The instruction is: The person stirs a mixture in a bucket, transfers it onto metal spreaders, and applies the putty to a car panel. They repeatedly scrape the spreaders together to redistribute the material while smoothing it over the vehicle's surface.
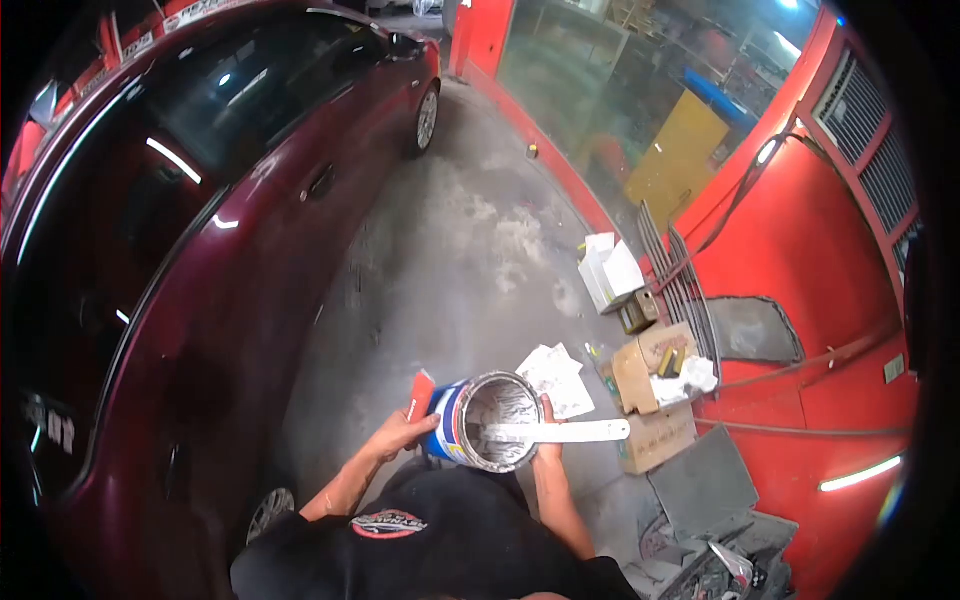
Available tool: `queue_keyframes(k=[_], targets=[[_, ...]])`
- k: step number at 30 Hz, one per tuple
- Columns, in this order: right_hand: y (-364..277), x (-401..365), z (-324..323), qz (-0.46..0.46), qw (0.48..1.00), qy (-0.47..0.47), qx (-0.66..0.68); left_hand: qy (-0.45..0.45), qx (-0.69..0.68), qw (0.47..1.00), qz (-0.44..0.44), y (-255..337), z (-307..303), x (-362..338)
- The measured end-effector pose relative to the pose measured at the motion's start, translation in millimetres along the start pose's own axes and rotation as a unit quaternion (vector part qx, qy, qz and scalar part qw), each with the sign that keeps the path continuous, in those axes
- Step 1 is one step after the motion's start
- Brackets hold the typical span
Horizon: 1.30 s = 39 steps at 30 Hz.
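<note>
An open blue can [450, 425] is tilted in front of my body, its inside smeared with grey-white material. Across its mouth lies a white spatula [580, 431], the handle pointing right. My left hand [398, 432] is closed on the can's left side, and a red flat tool [420, 392] stands up between that hand and the can. On the right side, my right hand [547, 430] grips near the can's rim, behind the spatula; part of it is hidden.
A dark maroon car [230, 240] fills the left. Along the red wall [820, 260] at right are a white box [610, 275], cardboard boxes [660, 440], papers [556, 380] and a cluttered grey toolbox [700, 555]. Grey metal bars lean against the wall.
</note>
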State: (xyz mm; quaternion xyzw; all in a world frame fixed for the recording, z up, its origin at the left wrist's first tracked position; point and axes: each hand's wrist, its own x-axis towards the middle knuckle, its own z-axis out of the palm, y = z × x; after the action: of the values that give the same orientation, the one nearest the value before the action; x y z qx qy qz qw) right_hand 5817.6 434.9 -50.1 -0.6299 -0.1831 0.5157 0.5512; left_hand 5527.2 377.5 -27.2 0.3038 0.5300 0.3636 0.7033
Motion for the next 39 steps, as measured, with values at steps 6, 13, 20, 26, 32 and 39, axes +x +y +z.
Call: queue_keyframes(k=[6, 13, 20, 26, 32, 39], targets=[[-34.6, 146.0, 63.3, -0.019, 0.999, 0.011, 0.033, 0.001, 0.006, 1.0, -0.029, 78.4, 9.2, 145.6], [-79.2, 320.4, 215.6, -0.064, 0.995, -0.082, 0.007, 0.057, -0.04, 0.997, -0.03, 160.9, -35.2, 299.1], [-115.6, 439.3, 372.4, -0.065, 0.976, -0.182, -0.105, 0.128, -0.133, 0.982, 0.04, 240.8, -94.2, 402.7], [-130.8, 534.0, 513.3, 0.004, 0.95, -0.206, -0.234, 0.154, -0.149, 0.976, 0.04, 292.4, -167.3, 535.2], [-195.4, 649.9, 606.1, 0.048, 0.975, -0.169, -0.136, 0.118, -0.15, 0.982, 0.005, 389.4, -196.6, 671.4], [-247.4, 745.1, 684.7, -0.013, 0.986, -0.164, -0.039, 0.106, -0.085, 0.991, 0.011, 511.9, -212.7, 782.7]])
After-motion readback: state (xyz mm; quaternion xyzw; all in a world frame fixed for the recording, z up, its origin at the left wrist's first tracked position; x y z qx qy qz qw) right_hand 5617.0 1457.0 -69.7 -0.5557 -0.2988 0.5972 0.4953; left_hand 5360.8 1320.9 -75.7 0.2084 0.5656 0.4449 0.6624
